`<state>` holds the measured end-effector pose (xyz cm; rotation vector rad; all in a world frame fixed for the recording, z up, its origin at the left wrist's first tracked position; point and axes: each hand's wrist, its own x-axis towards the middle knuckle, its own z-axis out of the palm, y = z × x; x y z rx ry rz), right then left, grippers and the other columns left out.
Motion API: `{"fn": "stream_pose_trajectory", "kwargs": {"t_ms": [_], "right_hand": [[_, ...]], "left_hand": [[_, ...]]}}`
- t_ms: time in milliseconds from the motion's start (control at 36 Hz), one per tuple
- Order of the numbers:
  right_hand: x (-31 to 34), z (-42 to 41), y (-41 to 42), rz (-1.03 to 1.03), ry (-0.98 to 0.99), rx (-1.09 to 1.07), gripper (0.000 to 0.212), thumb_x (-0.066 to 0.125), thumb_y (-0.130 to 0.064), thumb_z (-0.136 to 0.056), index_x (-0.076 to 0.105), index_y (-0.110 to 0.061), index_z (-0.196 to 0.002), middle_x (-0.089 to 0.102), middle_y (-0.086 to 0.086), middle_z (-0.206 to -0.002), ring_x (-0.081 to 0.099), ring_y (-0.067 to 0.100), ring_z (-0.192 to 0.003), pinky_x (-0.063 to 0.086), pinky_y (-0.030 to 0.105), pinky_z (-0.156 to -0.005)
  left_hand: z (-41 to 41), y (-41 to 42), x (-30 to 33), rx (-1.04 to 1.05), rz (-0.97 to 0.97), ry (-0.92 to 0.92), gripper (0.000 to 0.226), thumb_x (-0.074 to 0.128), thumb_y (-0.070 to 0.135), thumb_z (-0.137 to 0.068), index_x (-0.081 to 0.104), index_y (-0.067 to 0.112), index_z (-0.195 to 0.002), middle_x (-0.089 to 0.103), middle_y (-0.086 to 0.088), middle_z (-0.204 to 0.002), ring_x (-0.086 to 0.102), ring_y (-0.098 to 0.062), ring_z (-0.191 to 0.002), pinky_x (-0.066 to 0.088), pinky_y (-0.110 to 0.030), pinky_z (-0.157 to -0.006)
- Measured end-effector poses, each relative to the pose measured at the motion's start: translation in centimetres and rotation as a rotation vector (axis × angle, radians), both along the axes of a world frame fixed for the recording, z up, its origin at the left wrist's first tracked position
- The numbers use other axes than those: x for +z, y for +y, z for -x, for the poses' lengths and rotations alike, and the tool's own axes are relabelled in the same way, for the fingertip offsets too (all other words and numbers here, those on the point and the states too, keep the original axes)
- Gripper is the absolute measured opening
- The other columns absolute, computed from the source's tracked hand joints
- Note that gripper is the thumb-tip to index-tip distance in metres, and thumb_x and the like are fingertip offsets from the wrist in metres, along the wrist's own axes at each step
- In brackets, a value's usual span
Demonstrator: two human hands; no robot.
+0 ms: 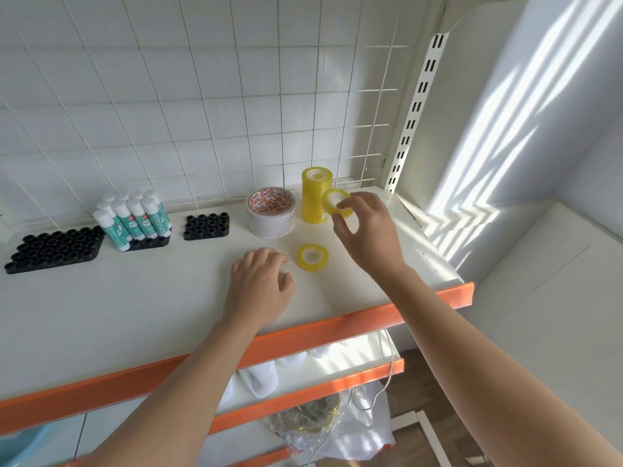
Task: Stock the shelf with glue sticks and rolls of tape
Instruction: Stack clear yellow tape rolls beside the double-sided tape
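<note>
The right hand (365,227) pinches a yellow tape roll (334,201) between thumb and curled fingers (347,204), holding it tilted above the shelf (135,308), just in front of a tall stack of yellow tape rolls (315,197) standing at the back right. The held roll overlaps the stack's right side in the view; whether they touch cannot be told.

The left hand (259,286) rests on the shelf surface with its fingers loosely curled and holding nothing. Just beyond its fingertips, to the right, a second single yellow tape roll (312,257) lies flat on the shelf, near but apart from the hand, and below the right hand's fingers.

Beyond the left hand's fingers, a wider stack of white tape rolls with red printing (271,211) sits just beside the yellow stack. Farther left of both hands stand the glue sticks (133,217), white-capped with green labels, upright in a black holder tray (151,242). A small black holder tray (206,225) lies between the glue sticks and the white tape, and a large black holder tray (55,249) lies at the far left. An orange strip (303,335) edges the shelf front under both forearms.
</note>
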<state>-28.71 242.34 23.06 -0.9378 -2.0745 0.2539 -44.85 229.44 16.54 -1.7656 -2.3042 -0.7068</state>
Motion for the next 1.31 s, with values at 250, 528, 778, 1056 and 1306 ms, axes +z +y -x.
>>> {"fn": "stream_pose_trajectory", "kwargs": {"t_ms": [250, 528, 778, 1056, 1306], "right_hand": [[2.9, 3.2, 3.2, -0.012, 0.005, 0.019, 0.020, 0.067, -0.023, -0.086, 0.067, -0.009, -0.101, 0.062, 0.009, -0.109, 0.059, 0.028, -0.101, 0.042, 0.026, -0.077], [3.2, 5.1, 5.0, 0.073, -0.166, 0.008, 0.026, 0.063, -0.026, -0.092, 0.066, -0.009, -0.111, 0.058, 0.012, -0.118, 0.053, 0.031, -0.111, 0.040, 0.030, -0.083], [3.3, 5.6, 5.1, 0.097, -0.165, 0.018, 0.026, 0.061, -0.027, -0.093, 0.065, -0.010, -0.111, 0.059, 0.012, -0.117, 0.054, 0.030, -0.107, 0.042, 0.032, -0.079], [3.7, 5.7, 5.2, 0.166, -0.200, 0.009, 0.028, 0.064, -0.031, -0.089, 0.063, -0.013, -0.111, 0.061, 0.012, -0.108, 0.056, 0.029, -0.097, 0.042, 0.032, -0.074], [4.6, 5.7, 5.7, 0.280, -0.209, 0.028, 0.027, 0.069, -0.029, -0.086, 0.063, -0.014, -0.107, 0.056, 0.012, -0.104, 0.056, 0.028, -0.094, 0.045, 0.032, -0.076]], "left_hand": [[0.0, -0.1, -0.2, 0.005, -0.009, 0.004, 0.037, 0.039, 0.038, -0.077, 0.065, 0.024, -0.099, 0.063, 0.004, -0.101, 0.057, -0.024, -0.095, 0.043, -0.039, -0.081], [0.0, 0.0, -0.3, 0.008, -0.032, 0.000, 0.034, 0.041, 0.038, -0.077, 0.065, 0.024, -0.097, 0.062, 0.005, -0.099, 0.057, -0.023, -0.093, 0.044, -0.038, -0.080], [-0.1, 0.0, -0.3, 0.016, -0.028, 0.002, 0.034, 0.040, 0.037, -0.078, 0.065, 0.024, -0.097, 0.062, 0.005, -0.100, 0.056, -0.022, -0.093, 0.044, -0.038, -0.081], [-0.1, 0.0, -0.2, 0.012, -0.032, 0.009, 0.033, 0.040, 0.037, -0.078, 0.064, 0.024, -0.096, 0.062, 0.005, -0.099, 0.057, -0.023, -0.092, 0.045, -0.039, -0.080], [-0.1, 0.0, -0.2, 0.014, -0.020, 0.002, 0.033, 0.040, 0.037, -0.079, 0.064, 0.024, -0.097, 0.062, 0.005, -0.101, 0.057, -0.022, -0.094, 0.044, -0.038, -0.081]]}}
